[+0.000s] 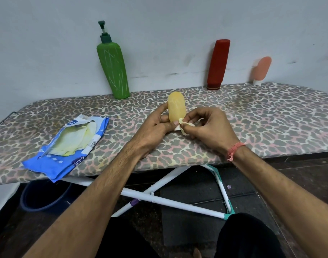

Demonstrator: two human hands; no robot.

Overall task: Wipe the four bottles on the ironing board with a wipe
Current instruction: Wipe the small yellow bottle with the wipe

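Your left hand [157, 125] curls round the lower part of the yellow bottle [176, 106], thumb lying along its near side and fingers behind it, so the bottle's cap end is hidden in your grip. It stands roughly upright, rounded end up, smooth and slightly translucent. Your right hand [208, 125] is just beside it, fingers bent in and pinching a small crumpled wipe [184, 126] against the bottle's base; most of the wipe is buried between your fingers, and it appears pale and yellow-stained, though that is hard to make out. A pinkish thread band [234, 150] circles your right wrist. Both forearms reach in from the lower edge, converging over the ironing board [252, 123], whose cover is a leopard-spot fabric.

Left of your left hand lies an opened blue wipe packet [66, 146], crinkled, with pale sheets showing inside. Beyond your left hand, leaning on the wall, stands the green pump bottle [113, 69], scratched with pale lines. Beyond your right hand lean the red bottle [218, 64] and, farther right and blurred, the small pink bottle [262, 69], both cap down.
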